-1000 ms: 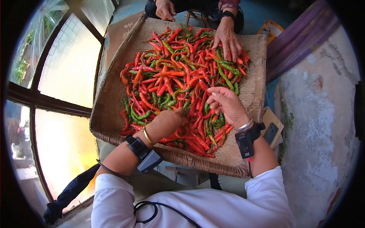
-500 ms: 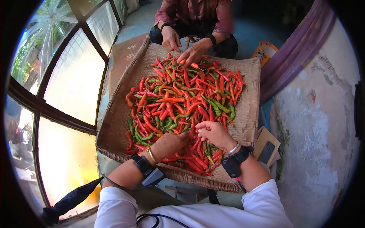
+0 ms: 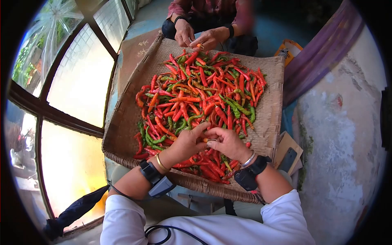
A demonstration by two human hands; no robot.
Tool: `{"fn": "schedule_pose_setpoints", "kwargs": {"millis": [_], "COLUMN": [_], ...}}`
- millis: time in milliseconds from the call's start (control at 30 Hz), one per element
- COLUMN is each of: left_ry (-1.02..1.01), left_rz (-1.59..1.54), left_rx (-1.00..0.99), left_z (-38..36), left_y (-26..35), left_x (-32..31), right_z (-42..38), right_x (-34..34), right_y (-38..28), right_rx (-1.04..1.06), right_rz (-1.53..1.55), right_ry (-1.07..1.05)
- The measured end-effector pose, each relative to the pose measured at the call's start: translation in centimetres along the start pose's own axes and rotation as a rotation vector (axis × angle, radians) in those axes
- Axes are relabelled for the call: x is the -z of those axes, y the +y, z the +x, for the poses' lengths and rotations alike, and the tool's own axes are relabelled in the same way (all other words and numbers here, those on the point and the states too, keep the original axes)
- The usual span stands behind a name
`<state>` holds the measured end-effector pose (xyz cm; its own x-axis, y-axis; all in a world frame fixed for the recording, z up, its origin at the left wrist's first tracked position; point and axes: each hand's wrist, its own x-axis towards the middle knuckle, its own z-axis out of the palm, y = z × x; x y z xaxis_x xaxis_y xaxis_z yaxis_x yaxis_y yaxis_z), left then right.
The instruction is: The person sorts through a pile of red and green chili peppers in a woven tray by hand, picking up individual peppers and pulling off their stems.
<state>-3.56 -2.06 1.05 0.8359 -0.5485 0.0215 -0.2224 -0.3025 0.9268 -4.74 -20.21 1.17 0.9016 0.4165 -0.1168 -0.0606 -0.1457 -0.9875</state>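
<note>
Many chillies (image 3: 200, 98) heaped on woven tray (image 3: 122, 122), red and green mixed, no separate pile visible. Left hand (image 3: 185, 143) and right hand (image 3: 226, 143) meet at near edge, pinching one chilli together. Co-worker's hands (image 3: 200, 36) far side, holding another.

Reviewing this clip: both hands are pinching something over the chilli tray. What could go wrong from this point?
1. The left hand and right hand meet bare over the chillies; juice from a broken pod could irritate skin.
2. The woven tray is heaped close to its near rim, so a stray wrist movement might push pods over the edge.
3. The other person's hands work the same pile, so reaches could collide.
</note>
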Motion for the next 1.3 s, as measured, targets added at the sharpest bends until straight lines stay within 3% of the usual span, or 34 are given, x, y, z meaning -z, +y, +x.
{"fn": "schedule_pose_setpoints", "kwargs": {"millis": [33, 67, 200, 267, 333, 433, 500, 567, 667, 767, 833, 900, 967, 1133, 1300], "left_ry": [0.004, 0.01, 0.024, 0.014, -0.09, -0.055, -0.038, -0.019, -0.015, 0.079, 0.161, 0.179, 0.27, 0.257, 0.274], "left_rz": [-0.001, 0.058, 0.162, 0.151, 0.308, 0.243, 0.187, 0.134, 0.317, 0.397, 0.622, 0.639, 0.737, 0.896, 1.067], "left_rx": [0.008, -0.028, -0.078, -0.074, 0.041, 0.066, 0.069, 0.069, 0.095, 0.03, -0.024, 0.02, -0.097, -0.02, -0.234], "left_z": [-0.2, -0.4, -0.7, -0.6, -0.5, -0.5, -0.5, -0.4, 0.1, 0.7, 1.0, 1.1, 1.5, 3.2, 6.9], "left_y": [0.2, 0.4, 0.2, 0.6, 1.1, 1.0, 0.4, -0.1, -0.5, -0.7, -0.6, -0.5, -2.1, -2.4, -4.0], "left_x": [-0.2, -0.4, -0.9, -0.6, -0.1, 0.0, 0.1, 0.5, 1.7, 2.9, 3.6, 4.3, 4.7, 5.3, 4.8], "right_z": [-0.1, 0.0, 0.2, 0.2, 0.4, 0.6, 0.9, 1.4, 1.4, 0.9, 0.8, 0.8, 0.7, 0.1, -0.1], "right_x": [-0.2, -0.1, -0.8, -0.3, 0.8, 3.0, 5.3, 6.7, 6.9, 5.6, 5.1, 5.0, 4.2, 3.3, 2.5], "right_y": [-0.4, -0.2, 0.8, 0.5, 0.4, -0.6, 0.0, 0.6, -0.2, 0.3, 0.4, 0.6, -0.1, -0.2, -0.1], "right_rx": [-0.021, -0.001, 0.098, -0.187, -0.182, -0.164, -0.014, 0.142, 0.018, -0.134, -0.148, -0.154, -0.149, -0.21, -0.241], "right_rz": [0.016, -0.196, -0.217, 0.127, 0.248, 0.501, 0.659, 0.843, 0.9, 0.807, 0.783, 0.737, 0.708, 0.65, 0.577], "right_ry": [-0.028, -0.02, 0.02, -0.023, 0.023, 0.217, 0.292, 0.513, 0.651, 0.54, 0.469, 0.267, 0.281, 0.2, 0.159]}}
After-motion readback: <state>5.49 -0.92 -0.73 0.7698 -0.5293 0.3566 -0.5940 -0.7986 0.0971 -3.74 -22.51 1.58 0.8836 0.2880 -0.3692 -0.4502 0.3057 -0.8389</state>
